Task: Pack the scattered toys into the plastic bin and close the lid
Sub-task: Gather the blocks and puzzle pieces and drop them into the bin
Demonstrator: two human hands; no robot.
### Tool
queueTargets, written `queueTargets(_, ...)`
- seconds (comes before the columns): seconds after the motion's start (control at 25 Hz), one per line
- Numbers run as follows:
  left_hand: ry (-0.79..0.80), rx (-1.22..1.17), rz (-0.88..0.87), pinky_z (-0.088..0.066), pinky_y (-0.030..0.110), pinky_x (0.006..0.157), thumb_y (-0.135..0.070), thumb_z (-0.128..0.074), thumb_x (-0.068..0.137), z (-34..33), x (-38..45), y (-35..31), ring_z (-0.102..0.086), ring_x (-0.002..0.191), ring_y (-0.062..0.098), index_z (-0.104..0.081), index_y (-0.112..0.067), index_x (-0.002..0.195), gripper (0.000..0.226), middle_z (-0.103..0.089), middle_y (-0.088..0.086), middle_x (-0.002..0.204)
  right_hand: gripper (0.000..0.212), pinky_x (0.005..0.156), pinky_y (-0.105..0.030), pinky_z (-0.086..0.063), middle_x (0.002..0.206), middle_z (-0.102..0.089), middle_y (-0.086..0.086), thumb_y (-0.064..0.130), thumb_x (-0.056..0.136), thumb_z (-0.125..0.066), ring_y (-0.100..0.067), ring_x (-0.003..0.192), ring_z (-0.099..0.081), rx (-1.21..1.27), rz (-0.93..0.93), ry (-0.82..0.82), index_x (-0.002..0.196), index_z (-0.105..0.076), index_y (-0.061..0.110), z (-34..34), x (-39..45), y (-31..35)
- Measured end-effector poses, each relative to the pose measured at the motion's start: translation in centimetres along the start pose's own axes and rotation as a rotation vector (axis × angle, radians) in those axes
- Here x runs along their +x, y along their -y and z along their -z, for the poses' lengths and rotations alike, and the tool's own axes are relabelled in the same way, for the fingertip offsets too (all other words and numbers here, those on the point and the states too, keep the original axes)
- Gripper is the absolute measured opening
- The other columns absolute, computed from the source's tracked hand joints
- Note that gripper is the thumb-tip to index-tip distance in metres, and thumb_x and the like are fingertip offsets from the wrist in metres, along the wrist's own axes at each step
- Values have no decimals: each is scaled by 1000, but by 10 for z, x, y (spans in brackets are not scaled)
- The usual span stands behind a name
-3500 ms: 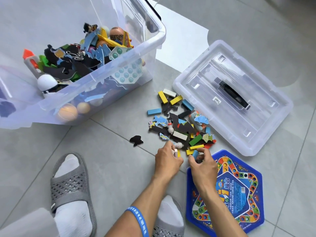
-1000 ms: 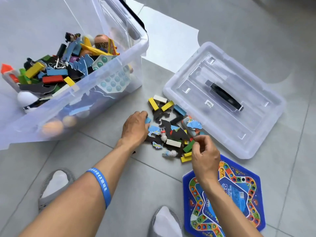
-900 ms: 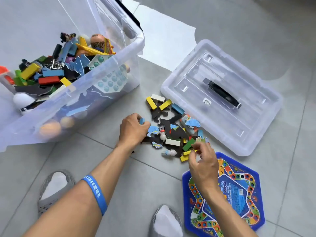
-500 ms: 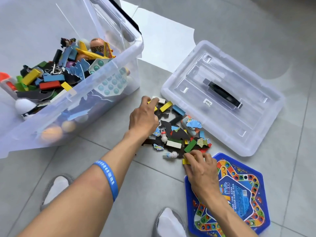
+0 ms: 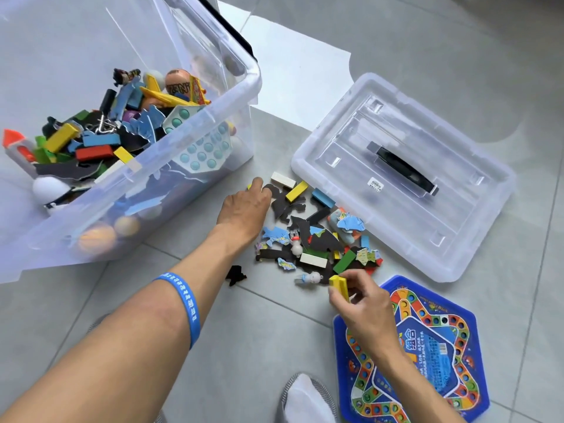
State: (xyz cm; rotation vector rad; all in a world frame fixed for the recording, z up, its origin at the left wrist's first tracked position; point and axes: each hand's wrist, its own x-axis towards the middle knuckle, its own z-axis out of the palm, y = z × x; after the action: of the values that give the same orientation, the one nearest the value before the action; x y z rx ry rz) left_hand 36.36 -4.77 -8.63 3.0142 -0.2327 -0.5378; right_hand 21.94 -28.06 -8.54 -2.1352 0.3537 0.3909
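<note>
Two hands down at the pile of toys (image 5: 314, 236) on the floor (image 5: 274, 331), which sits between the plastic bin (image 5: 195, 175) on my left and the lid (image 5: 406, 178) on my right. My right hand (image 5: 366, 303) is at the near edge of the pile, fingers curled round a yellow block (image 5: 339, 284), pinching it with its long axis roughly upright, just off the floor beside the blue game board (image 5: 427, 346). My left hand (image 5: 244, 206) is at the far left edge of the pile, fingers bent down onto the pieces near a black puzzle piece (image 5: 282, 199); can't tell whether it actually grips anything, the palm side is hidden. The bin lies up and left of both hands, left hand clearly nearer, so the yellow block likely has to cross the pile to get there. Pile is mixed: flat black and blue puzzle pieces, short wooden blocks in white, yellow, green and blue, two small white figures (image 5: 309, 277). The bin is already well filled, lid off, lying handle up, touching the pile's right edge. One black piece (image 5: 235, 274) lies apart near my left forearm.
</note>
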Motion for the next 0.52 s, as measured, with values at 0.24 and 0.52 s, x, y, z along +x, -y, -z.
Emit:
queueTargets(0.24,5,-84,71,-41,38,66,-13,-49,93,-9,11,21,-60,89,35,-55,-9,102,11,-56,12,103,34,53,-35,-53,85,-63,-16,13,69,-52,-30,63,-59,1132,-484,154,101,-58,5,1,-8,22)
queueTargets(0.52,242,-2058,842,-48,22,44,-16,-50,88,9,-63,-20,-52,56,19,-68,-4,94,23,-56,8,70,19,43,-25,-35,65,-54,-2,27,95,-60,-16,47,-45,656,-559,-34,81,-56,14,-9,-2,33)
